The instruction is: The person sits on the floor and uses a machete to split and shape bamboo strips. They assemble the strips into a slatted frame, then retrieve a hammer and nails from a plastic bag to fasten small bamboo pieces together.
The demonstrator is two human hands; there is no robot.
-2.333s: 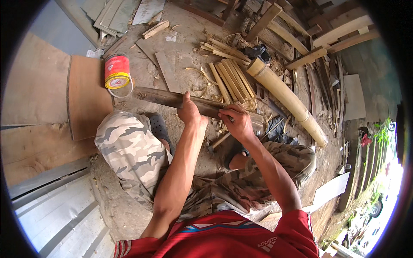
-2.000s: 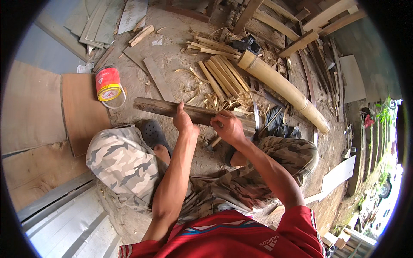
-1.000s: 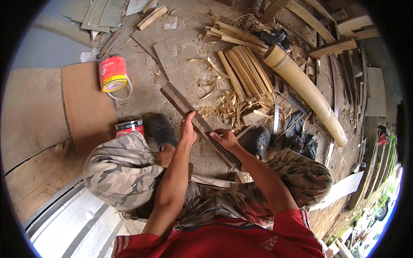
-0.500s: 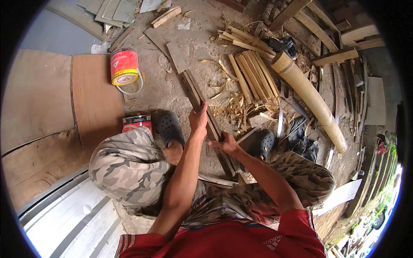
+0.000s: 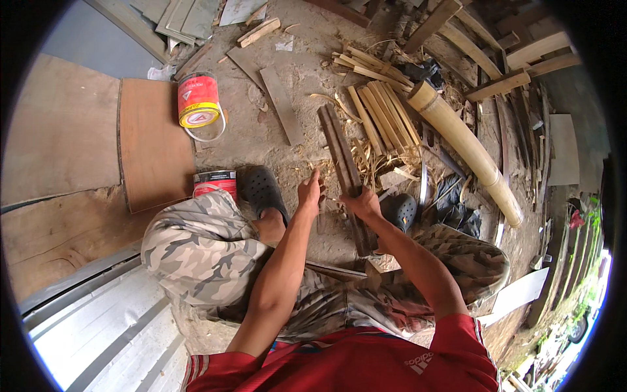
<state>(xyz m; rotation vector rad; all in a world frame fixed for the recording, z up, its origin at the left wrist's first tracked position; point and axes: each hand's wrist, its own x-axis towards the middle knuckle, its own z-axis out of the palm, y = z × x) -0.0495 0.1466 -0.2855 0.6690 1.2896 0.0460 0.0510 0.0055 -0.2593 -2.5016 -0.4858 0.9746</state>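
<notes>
A long dark grooved piece of wood (image 5: pixel 341 153) is held up in front of me, tilted, its far end leaning left. My right hand (image 5: pixel 363 204) is wrapped round its lower half. To its left my left hand (image 5: pixel 310 191) is apart from the wood, fingers loosely parted with nothing in them. The wood's lower end comes down between my legs, close to a small wooden block (image 5: pixel 384 263).
Split bamboo strips (image 5: pixel 385 117) and curled shavings lie beyond my right hand, beside a thick bamboo pole (image 5: pixel 464 150). A flat board (image 5: pixel 282 108) lies ahead. A red and yellow tin (image 5: pixel 198 98) lies at left near plywood sheets (image 5: pixel 153 144). My clogs (image 5: pixel 261 189) flank my hands.
My left hand has let go of the dark wood. My right hand has moved the wood rightward and turned it more upright, so the flat board beyond shows more fully.
</notes>
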